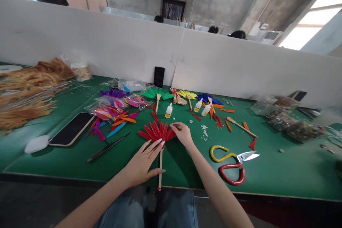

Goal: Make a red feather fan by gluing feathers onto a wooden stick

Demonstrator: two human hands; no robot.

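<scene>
A red feather fan [155, 131] lies on the green table with its thin wooden handle [160, 171] pointing toward me. My left hand [145, 160] rests over the base of the feathers, fingers stretched out and thumb across the handle. At the fan's right edge my right hand [183, 134] has thumb and forefinger pinched together by the outer red feathers; whatever is between the fingertips is too small to make out. Beyond the fan stands a small white glue bottle [169, 110]. Small white beads [204, 131] are scattered right of my right hand.
Scissors [235, 164] with yellow and red handles lie at the right. Leftward are a phone [71, 129], a dark pen-like stick [108, 146] and bagged colored feathers [107, 108]. Behind stand a green fan [157, 93], a yellow fan [187, 94], a blue fan [207, 98] and a white partition [107, 46].
</scene>
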